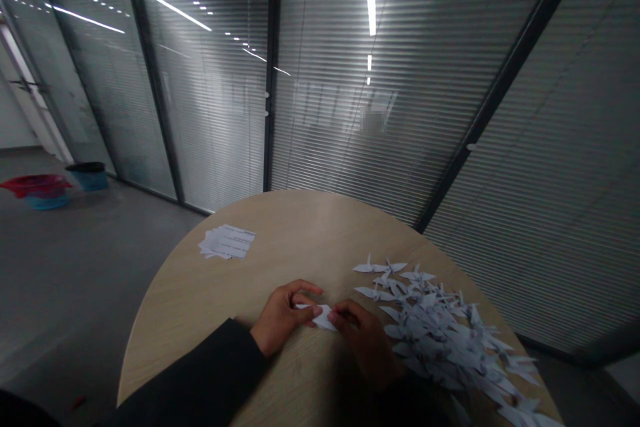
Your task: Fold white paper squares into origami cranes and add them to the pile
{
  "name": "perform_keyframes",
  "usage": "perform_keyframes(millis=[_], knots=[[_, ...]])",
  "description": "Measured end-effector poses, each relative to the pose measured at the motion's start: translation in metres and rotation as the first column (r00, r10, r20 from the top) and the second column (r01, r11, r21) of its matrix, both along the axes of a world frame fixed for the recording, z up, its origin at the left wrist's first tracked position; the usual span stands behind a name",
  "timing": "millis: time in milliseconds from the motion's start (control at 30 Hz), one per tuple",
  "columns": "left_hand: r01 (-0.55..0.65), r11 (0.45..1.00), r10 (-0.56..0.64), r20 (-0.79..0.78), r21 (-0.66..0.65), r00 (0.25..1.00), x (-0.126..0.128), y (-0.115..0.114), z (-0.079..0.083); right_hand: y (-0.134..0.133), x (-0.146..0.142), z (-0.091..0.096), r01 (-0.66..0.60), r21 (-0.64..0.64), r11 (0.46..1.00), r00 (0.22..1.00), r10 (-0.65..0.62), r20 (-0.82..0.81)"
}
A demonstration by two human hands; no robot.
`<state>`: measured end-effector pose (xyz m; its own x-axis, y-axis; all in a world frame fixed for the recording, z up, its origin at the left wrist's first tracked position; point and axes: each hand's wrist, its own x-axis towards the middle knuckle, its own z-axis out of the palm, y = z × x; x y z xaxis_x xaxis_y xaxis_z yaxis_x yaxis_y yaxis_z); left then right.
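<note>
Between my two hands, a small folded piece of white paper [324, 317] is held just above the round wooden table. My left hand [283, 313] pinches its left part, with the thumb on top and some fingers curled beneath or behind. At its right end, my right hand [363, 337] grips the paper between thumb and fingertips. Part of the paper is covered by the fingers. A large heap of folded paper cranes [445, 330] lies to the right, close beside my right hand.
A stack of printed paper squares [229, 241] lies on the table [300, 220] at the far left. Glass partitions with blinds [345, 80] stand right behind the table. On the floor at left are a red-lined bin [37, 187] and a dark-lined blue bin [90, 175].
</note>
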<state>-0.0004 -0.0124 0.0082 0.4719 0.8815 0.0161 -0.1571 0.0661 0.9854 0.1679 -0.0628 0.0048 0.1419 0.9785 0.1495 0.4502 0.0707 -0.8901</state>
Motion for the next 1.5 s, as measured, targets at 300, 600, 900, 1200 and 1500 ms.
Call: perform_keyframes(millis=[300,600,900,1200,1500], knots=[[-0.016,1.000,0.016,0.006,-0.001,1.000,-0.001,0.000,0.003,0.001,0.002,-0.001,-0.020,0.038,0.999,1.000,0.021,-0.019],[-0.031,0.999,0.031,0.031,-0.015,0.999,-0.002,0.002,0.003,-0.001,0.000,0.004,-0.003,0.084,0.996,1.000,0.004,-0.013],[0.022,0.999,-0.016,0.119,-0.046,0.993,-0.002,-0.001,0.006,-0.006,0.000,0.010,0.048,0.143,0.989,0.992,-0.063,0.105],[-0.052,0.999,0.052,0.029,-0.009,0.998,-0.003,-0.003,0.007,-0.004,-0.005,0.005,0.062,0.150,0.987,0.995,-0.072,0.063],[-0.056,0.998,0.058,-0.075,0.031,0.995,0.000,-0.004,0.002,-0.003,-0.008,-0.002,0.007,0.023,1.000,0.998,-0.006,-0.060]])
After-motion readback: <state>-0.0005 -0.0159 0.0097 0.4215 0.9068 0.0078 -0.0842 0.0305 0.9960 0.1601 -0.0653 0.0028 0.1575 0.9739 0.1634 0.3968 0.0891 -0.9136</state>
